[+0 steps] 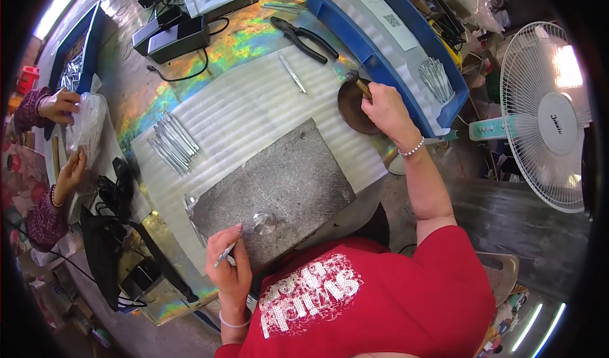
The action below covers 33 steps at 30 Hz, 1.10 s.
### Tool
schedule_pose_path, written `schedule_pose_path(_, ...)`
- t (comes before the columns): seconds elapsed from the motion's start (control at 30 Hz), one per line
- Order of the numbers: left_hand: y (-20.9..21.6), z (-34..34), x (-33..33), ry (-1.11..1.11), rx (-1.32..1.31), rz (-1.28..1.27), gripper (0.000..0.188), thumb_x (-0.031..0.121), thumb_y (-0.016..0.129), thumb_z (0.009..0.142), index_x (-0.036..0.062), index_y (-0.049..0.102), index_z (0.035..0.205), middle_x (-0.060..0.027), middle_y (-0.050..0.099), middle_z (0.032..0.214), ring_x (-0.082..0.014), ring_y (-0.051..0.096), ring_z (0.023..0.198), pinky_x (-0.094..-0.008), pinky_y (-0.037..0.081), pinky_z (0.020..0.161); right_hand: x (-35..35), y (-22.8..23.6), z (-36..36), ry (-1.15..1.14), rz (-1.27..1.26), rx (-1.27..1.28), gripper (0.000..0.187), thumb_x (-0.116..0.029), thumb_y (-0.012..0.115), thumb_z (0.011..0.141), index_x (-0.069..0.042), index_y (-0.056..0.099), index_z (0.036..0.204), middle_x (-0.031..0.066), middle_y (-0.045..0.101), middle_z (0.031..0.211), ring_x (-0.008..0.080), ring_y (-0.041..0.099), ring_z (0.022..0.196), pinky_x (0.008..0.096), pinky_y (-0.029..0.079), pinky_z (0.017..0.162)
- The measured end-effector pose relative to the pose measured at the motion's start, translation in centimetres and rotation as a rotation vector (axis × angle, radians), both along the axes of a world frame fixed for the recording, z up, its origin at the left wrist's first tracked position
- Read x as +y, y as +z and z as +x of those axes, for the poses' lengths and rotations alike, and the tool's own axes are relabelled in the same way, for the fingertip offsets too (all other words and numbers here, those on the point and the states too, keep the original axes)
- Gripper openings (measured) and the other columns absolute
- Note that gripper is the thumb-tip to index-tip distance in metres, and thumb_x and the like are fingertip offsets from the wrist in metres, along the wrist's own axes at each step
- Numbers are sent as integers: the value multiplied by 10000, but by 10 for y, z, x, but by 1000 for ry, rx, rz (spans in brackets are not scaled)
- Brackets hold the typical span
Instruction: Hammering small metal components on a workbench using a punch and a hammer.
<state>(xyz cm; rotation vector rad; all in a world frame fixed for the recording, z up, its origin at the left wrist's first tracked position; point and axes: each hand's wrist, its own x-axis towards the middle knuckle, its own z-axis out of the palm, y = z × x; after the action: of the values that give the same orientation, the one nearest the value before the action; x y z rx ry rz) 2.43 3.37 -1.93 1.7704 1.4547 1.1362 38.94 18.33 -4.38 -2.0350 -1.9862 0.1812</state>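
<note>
My left hand point(228, 263) pinches a slim metal punch point(223, 255) at the near left edge of a dark grey, rough block point(285, 174). Right beside those fingers, a small shiny round metal piece point(263, 222) sits on the block. My right hand point(390, 110) is closed round the handle of a small hammer point(363, 87) with a dark head. It is above a round brown dish point(347, 107), which the hand partly covers. A bundle of silvery metal punches point(174, 143) lies on white foam sheeting point(254, 94), and a single silvery rod point(292, 72) lies farther back.
Black-handled pliers point(303, 39) lie behind the foam. At the right is a blue tray point(374, 59) holding more metal rods point(436, 79), with a white fan point(545, 113) beyond. Another person's hands point(70, 164) handle a clear plastic bag point(89, 126) at the left.
</note>
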Motion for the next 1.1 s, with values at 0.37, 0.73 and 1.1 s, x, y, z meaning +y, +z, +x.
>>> schedule_pose_path(0.37, -4, 0, 0, 28, -45, -1, 176, -96, 559, 800, -4, 567, 950, -152, 642, 920, -268, 611, 833, -333, 481, 761, -7, 30, 1, -154, -136, 367, 184, -151, 558, 781, 33, 568, 784, 187, 590, 650, 289, 609, 609, 357, 451, 565)
schedule_pose_path(0.73, -4, 0, -2, 37, -73, 6, 166, -88, 550, 812, -8, 572, 956, -147, 642, 923, -261, 606, 821, -328, 478, 748, -10, 3, 7, 32, 30, 5, 144, -97, 564, 747, 41, 566, 789, 227, 595, 758, 405, 581, 746, 419, 469, 665)
schedule_pose_path(1.1, -3, 0, 0, 46, -81, -19, 149, -83, 548, 815, -5, 573, 938, -150, 643, 920, -257, 609, 830, -324, 477, 760, -5, 6, 5, -18, -63, 88, 182, -137, 565, 758, 43, 549, 771, 233, 580, 710, 377, 591, 678, 401, 458, 605)
